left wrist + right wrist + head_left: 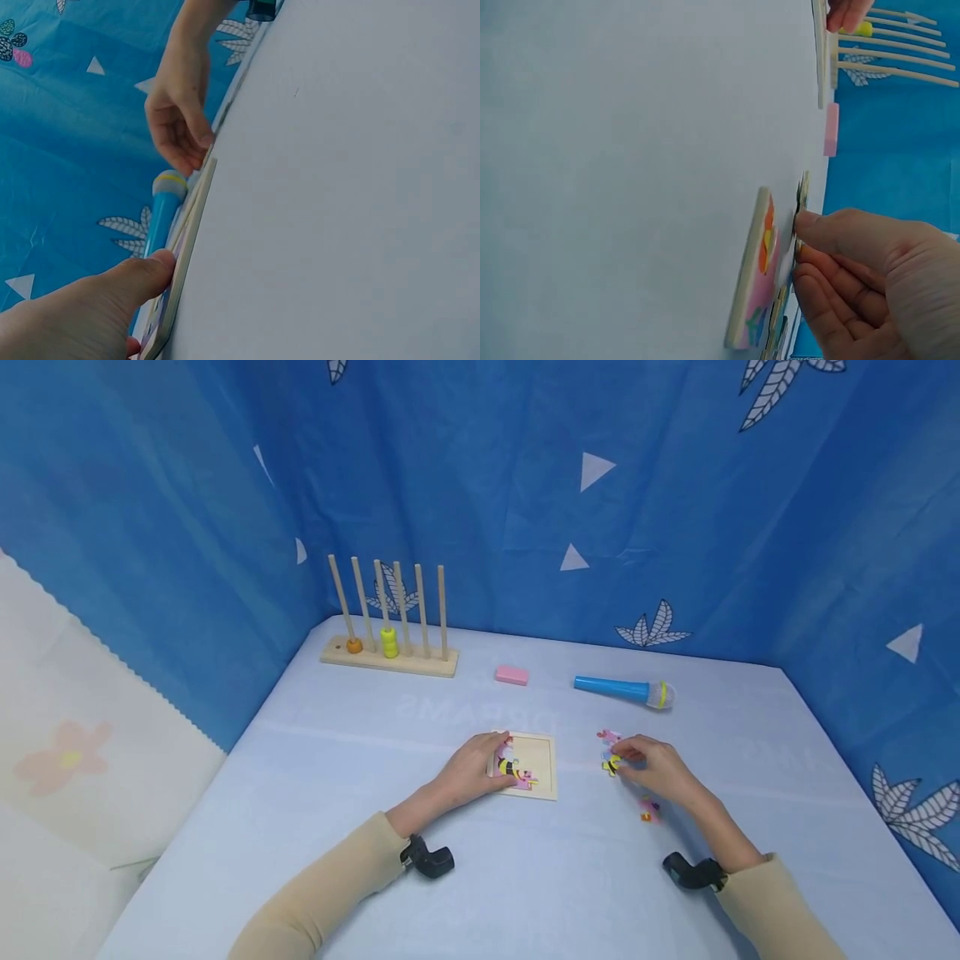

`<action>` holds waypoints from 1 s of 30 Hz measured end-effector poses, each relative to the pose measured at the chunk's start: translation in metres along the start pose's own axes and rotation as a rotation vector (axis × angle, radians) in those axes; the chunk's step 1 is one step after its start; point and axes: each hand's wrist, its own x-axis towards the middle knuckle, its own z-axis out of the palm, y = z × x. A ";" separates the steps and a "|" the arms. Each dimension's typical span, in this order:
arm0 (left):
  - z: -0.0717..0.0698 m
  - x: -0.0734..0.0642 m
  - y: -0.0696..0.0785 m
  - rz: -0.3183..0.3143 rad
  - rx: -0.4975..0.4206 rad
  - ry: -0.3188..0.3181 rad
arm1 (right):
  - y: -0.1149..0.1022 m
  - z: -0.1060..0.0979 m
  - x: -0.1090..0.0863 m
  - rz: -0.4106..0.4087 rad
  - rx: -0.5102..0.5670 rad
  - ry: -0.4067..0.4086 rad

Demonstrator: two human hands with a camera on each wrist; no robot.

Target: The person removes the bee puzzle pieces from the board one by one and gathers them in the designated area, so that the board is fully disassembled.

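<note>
My left hand (471,770) grips the left side of a square wooden puzzle tray (551,768), thumb on its near part. Inside the tray, joined puzzle pieces (508,768) with a yellow-and-black striped picture fill the left and lower side; the fingers partly cover them. To the right, my right hand (663,770) pinches a yellow-and-black puzzle piece (611,767) between thumb and fingers. In the right wrist view that piece (804,187) shows edge-on at the thumb tip. Just beyond it lies a pink puzzle piece (609,737). Another pink-and-orange piece (756,277) lies nearer my wrist.
A blue toy microphone (615,687) lies behind the right hand. A pink block (512,675) sits behind the tray. At the back left stands a wooden peg rack (390,664) with orange and yellow beads. Blue curtains border the white-covered table (525,877).
</note>
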 end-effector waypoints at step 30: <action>-0.006 -0.008 -0.011 0.018 -0.105 0.002 | -0.093 0.069 0.019 -0.192 0.174 -0.055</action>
